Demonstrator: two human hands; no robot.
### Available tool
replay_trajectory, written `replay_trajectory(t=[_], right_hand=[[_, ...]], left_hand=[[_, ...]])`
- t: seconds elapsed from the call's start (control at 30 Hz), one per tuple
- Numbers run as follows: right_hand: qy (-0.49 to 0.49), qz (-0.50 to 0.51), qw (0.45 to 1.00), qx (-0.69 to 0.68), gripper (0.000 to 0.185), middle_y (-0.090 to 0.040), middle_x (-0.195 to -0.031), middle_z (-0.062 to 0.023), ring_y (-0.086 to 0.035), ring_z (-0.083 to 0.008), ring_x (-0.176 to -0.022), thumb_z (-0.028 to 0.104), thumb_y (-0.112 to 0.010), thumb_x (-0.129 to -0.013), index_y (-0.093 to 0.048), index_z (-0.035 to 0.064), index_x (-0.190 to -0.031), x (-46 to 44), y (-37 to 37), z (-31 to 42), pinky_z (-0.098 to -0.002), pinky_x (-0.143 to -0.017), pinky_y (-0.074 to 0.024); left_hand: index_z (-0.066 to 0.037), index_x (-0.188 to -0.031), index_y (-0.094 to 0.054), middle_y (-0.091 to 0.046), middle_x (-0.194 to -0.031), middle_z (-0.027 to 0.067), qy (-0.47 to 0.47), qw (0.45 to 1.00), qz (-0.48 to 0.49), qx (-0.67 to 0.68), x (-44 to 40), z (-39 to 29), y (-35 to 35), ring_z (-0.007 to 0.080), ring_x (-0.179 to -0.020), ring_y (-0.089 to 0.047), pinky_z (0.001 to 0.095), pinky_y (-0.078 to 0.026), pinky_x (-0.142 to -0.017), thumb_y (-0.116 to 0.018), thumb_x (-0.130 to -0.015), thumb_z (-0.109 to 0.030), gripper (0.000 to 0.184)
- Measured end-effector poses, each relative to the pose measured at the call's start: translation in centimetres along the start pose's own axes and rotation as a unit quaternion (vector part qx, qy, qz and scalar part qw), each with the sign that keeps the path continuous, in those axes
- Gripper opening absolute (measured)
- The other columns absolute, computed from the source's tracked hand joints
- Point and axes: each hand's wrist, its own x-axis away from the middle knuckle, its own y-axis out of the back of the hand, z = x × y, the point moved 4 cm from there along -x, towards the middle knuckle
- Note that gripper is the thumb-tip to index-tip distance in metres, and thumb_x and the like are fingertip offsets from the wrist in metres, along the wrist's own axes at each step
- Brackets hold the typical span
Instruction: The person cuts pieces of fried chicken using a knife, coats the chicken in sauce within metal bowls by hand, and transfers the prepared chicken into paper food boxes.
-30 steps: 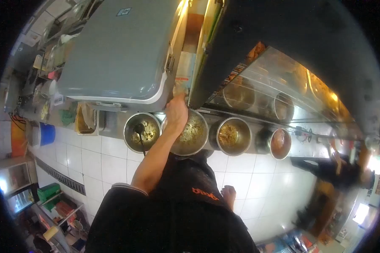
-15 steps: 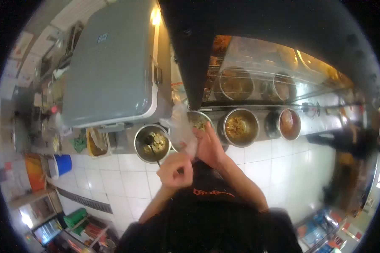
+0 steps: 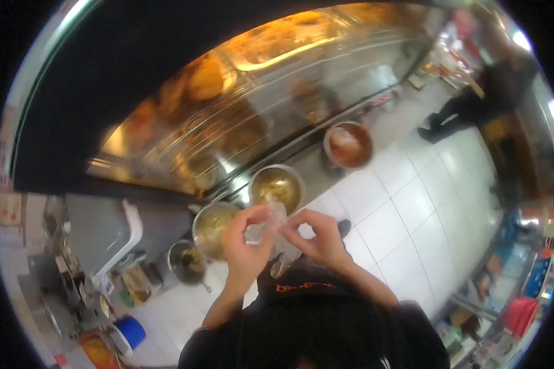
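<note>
A clear plastic bag [image 3: 277, 214] is pinched between both hands in front of my chest. My left hand [image 3: 246, 243] is closed, thumb and fingers curled together on one side of the bag. Fingertips of my right hand [image 3: 317, 238] pinch the other side. Part of the bag hangs below the hands, and its contents are too blurred to make out. Just beyond the hands stands a metal bowl [image 3: 294, 184] with yellowish food. To its left are another metal bowl [image 3: 198, 230] with pale food and a smaller, darker one [image 3: 173, 265].
A lit glass display case [image 3: 326, 67] runs along the counter. Farther right is a bowl of reddish food [image 3: 364, 147]. A person in dark clothes [image 3: 505, 86] stands on the tiled floor [image 3: 406, 215] at upper right. A blue bucket [image 3: 131, 332] is at lower left.
My view has swung right, towards the display case. Both hands have stayed on the plastic bag, and my right hand has gone from stretched fingers to a pinch.
</note>
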Motion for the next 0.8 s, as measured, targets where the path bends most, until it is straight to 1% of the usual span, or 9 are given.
replay_trajectory(t=[0.07, 0.13, 0.17, 0.27, 0.4, 0.47, 0.6, 0.73, 0.8], right_hand=[[-0.099, 0.020, 0.995, 0.010, 0.036, -0.068, -0.106, -0.0173, -0.067, -0.0232, -0.103, 0.011, -0.082, -0.081, -0.064, 0.0009, -0.110, 2.1, 6.0, -1.2, -0.0357, -0.090, -0.0511], [0.054, -0.129, 0.982, 0.125, 0.054, -0.056, -0.133, -0.0203, -0.054, -0.0302, -0.126, 0.022, -0.087, -0.079, -0.059, 0.0039, -0.122, 3.7, 12.9, -0.2, -0.0408, -0.103, -0.0445], [0.045, -0.143, 0.988, 0.038, 0.070, -0.039, -0.148, -0.0197, -0.037, -0.0345, -0.140, 0.029, -0.089, -0.076, -0.052, 0.0074, -0.131, 4.6, 16.3, -0.6, -0.0437, -0.112, -0.0356], [0.075, -0.099, 0.992, -0.035, 0.061, -0.036, -0.152, -0.0182, -0.037, -0.0326, -0.141, 0.025, -0.088, -0.078, -0.056, 0.0065, -0.127, 6.1, 24.8, -2.0, -0.0427, -0.113, -0.0353], [0.091, -0.142, 0.986, -0.003, 0.025, -0.060, -0.132, -0.0169, -0.049, -0.0300, -0.134, 0.013, -0.078, -0.089, -0.058, 0.0041, -0.102, 8.1, 34.3, -4.5, -0.0405, -0.110, -0.0375], [0.074, -0.197, 0.970, -0.121, 0.020, -0.067, -0.108, -0.0109, -0.062, -0.0225, -0.110, 0.011, -0.071, -0.095, -0.052, 0.0043, -0.096, 8.5, 38.2, -5.5, -0.0336, -0.096, -0.0464], [-0.008, -0.233, 0.942, -0.240, 0.014, -0.056, -0.084, 0.0029, -0.051, -0.0024, -0.073, 0.009, -0.061, -0.102, -0.048, 0.0055, -0.100, 6.7, 46.5, -7.1, -0.0201, -0.064, -0.0404], [-0.012, -0.243, 0.968, -0.064, 0.018, -0.064, -0.082, -0.0034, -0.056, -0.0090, -0.062, 0.013, -0.062, -0.102, -0.049, 0.0070, -0.113, 2.7, 56.2, -10.5, -0.0248, -0.056, -0.0424], [-0.031, -0.035, 0.987, 0.153, 0.037, -0.071, -0.084, -0.0022, -0.064, -0.0146, -0.067, 0.015, -0.064, -0.101, -0.044, 0.0083, -0.131, 0.0, 60.7, -10.9, -0.0261, -0.061, -0.0487]], left_hand=[[0.004, -0.110, -0.070, -0.072, -0.091, 0.0082, 0.176, 0.953, 0.069, 0.237, -1.1, 0.1, -6.7, 0.0133, -0.076, -0.066, 0.0275, -0.052, -0.073, -0.078, -0.089, -0.007, 0.025], [0.004, -0.105, -0.074, -0.074, -0.085, 0.0057, 0.117, 0.951, 0.133, 0.254, -3.6, -3.3, -12.1, 0.0090, -0.069, -0.064, 0.0232, -0.050, -0.067, -0.070, -0.095, -0.004, 0.013], [0.003, -0.103, -0.074, -0.073, -0.084, 0.0056, 0.134, 0.925, 0.250, 0.252, -4.4, -4.9, -15.1, 0.0086, -0.070, -0.064, 0.0227, -0.049, -0.066, -0.069, -0.096, -0.005, 0.012], [0.003, -0.099, -0.075, -0.071, -0.075, 0.0032, 0.132, 0.848, 0.436, 0.270, -5.8, -10.1, -23.5, 0.0062, -0.066, -0.061, 0.0211, -0.046, -0.059, -0.068, -0.098, -0.009, 0.013], [0.001, -0.089, -0.073, -0.064, -0.065, -0.0028, 0.077, 0.844, 0.465, 0.258, -8.6, -15.9, -31.5, 0.0027, -0.054, -0.053, 0.0220, -0.038, -0.049, -0.070, -0.097, -0.013, 0.017], [0.001, -0.087, -0.071, -0.063, -0.065, -0.0033, 0.006, 0.905, 0.398, 0.148, -10.3, -17.5, -34.8, 0.0024, -0.053, -0.052, 0.0221, -0.036, -0.047, -0.069, -0.098, -0.014, 0.019], [0.003, -0.105, -0.070, -0.070, -0.078, 0.0023, 0.026, 0.901, 0.389, 0.192, -12.5, -21.5, -42.5, 0.0055, -0.070, -0.063, 0.0220, -0.048, -0.063, -0.066, -0.099, -0.010, 0.015], [0.003, -0.125, -0.063, -0.074, -0.096, 0.0069, 0.033, 0.869, 0.402, 0.287, -16.3, -24.1, -50.6, 0.0093, -0.093, -0.068, 0.0220, -0.052, -0.085, -0.063, -0.099, -0.008, 0.028], [0.000, -0.137, -0.056, -0.073, -0.117, 0.0117, 0.062, 0.798, 0.554, 0.229, -18.4, -24.3, -55.0, 0.0131, -0.111, -0.066, 0.0221, -0.050, -0.095, -0.060, -0.101, -0.009, 0.038]])
